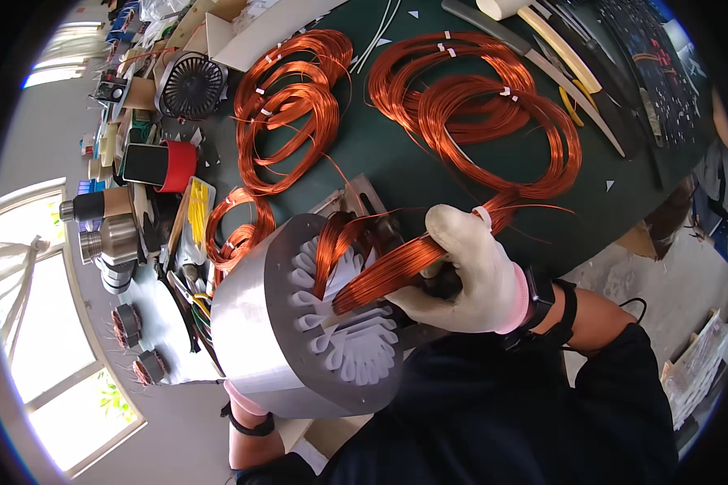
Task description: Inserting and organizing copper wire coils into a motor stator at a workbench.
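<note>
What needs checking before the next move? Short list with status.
1. Right hand gripping the copper bundle: ok, fingers closed around it.
2. Right hand gloved: ok, white glove.
3. Left hand's hold on the metal cylinder: cannot tell; hidden behind it, only the pink cuff shows.
4. White liner loops present on the end face: ok.
5. Strands gathered: not ok; a stray strand sticks out right of the hand.
6. Large coils on the table tied: ok, white ties visible.

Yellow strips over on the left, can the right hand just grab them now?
Probably not right now: the right hand is holding copper wire, and the big metal cylinder sits between that hand and the yellow strips.
</note>
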`<state>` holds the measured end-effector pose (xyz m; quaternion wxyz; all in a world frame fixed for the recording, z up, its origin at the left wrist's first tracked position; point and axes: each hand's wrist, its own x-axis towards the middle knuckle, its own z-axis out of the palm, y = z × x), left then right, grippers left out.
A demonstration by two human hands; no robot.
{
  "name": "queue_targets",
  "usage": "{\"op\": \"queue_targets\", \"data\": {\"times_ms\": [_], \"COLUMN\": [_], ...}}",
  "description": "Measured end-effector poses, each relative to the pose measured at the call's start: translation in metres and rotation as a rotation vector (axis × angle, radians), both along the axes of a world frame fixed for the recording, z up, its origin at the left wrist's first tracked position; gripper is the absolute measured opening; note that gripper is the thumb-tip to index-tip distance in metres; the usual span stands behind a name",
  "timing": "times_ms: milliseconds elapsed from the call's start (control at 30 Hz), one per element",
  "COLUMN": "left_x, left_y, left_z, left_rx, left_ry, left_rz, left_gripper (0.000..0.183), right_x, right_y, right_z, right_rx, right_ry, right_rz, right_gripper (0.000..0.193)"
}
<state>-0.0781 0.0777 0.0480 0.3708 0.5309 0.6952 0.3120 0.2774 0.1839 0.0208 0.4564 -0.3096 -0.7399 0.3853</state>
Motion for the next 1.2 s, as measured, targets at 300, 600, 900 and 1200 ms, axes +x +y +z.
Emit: {"op": "queue_targets", "data": {"times_ms": [300, 600, 900, 1200], "left_x": [0.072, 0.073, 0.021, 0.06], "left_y": [0.071, 0.031, -0.036, -0.026], "left_z": [-0.036, -0.031, -0.003, -0.018], "left_rx": [0.045, 0.092, 0.156, 0.225], "left_ry": [0.077, 0.129, 0.207, 0.269], "left_rz": [0.039, 0.019, 0.017, 0.02], "left_gripper": [0.076, 0.076, 0.076, 0.076], "right_x": [-0.004, -0.003, 0.027, -0.016], "right_y": [-0.002, 0.005, 0.038, 0.025], "right_z": [0.012, 0.04, 0.033, 0.045], "right_rx": [0.036, 0.068, 0.71, 0.69], "right_ry": [-0.099, -0.347, -0.637, -0.729], "right_rz": [0.147, 0.235, -0.311, -0.255], "right_gripper": [0.053, 0.047, 0.014, 0.028]}}
